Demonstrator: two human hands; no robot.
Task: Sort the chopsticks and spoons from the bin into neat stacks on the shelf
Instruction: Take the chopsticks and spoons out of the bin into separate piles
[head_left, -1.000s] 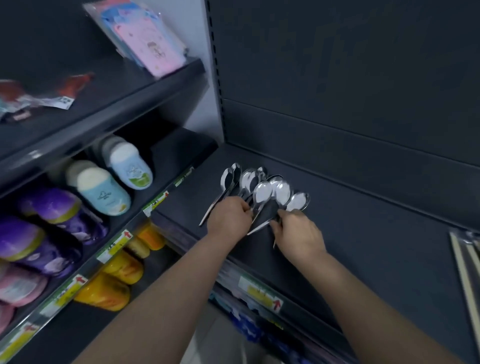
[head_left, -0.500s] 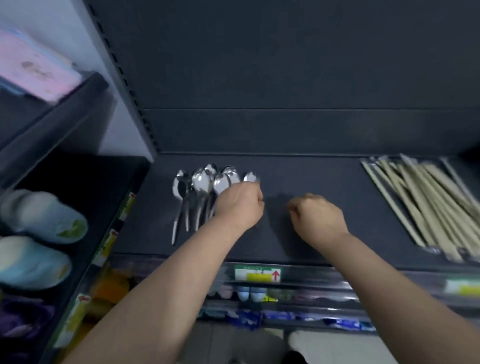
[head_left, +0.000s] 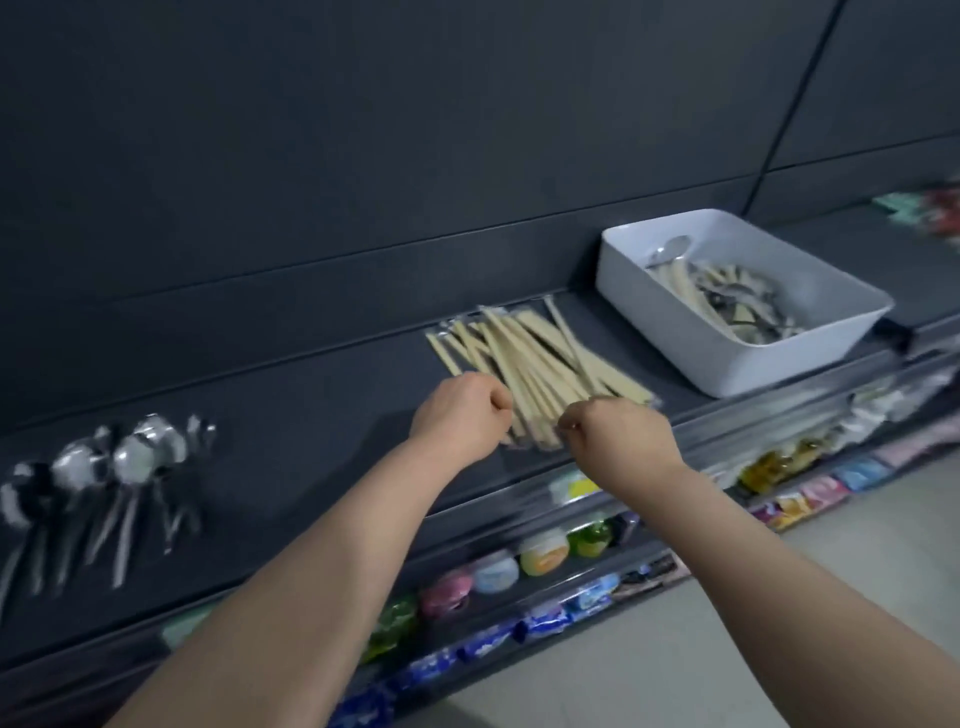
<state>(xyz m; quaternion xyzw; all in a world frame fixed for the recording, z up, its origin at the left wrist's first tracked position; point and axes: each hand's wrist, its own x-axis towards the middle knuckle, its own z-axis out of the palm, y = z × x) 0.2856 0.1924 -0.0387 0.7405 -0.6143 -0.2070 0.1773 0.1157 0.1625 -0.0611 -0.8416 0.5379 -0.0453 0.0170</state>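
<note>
A fanned pile of wrapped wooden chopsticks (head_left: 530, 358) lies on the dark shelf (head_left: 322, 415) at the middle. My left hand (head_left: 460, 413) is curled in a fist at the left of the pile's near ends. My right hand (head_left: 621, 434) is curled just right of those ends, over the shelf's front edge. I see nothing held in either hand. A row of metal spoons (head_left: 130, 460) lies at the far left of the shelf, bowls toward the back. The white bin (head_left: 779, 366) stands at the right with more chopsticks and a spoon (head_left: 672, 249) inside.
The dark back panel (head_left: 363, 156) rises behind the shelf. Below the front rail with its price tags (head_left: 576, 486) sit coloured jars (head_left: 540, 558) and packets. Bare shelf lies between the spoons and the chopsticks. Pale floor (head_left: 727, 623) shows at lower right.
Both hands have left the spoons and moved right along the shelf to the chopstick pile. The view has swung right, and the white bin is now in sight.
</note>
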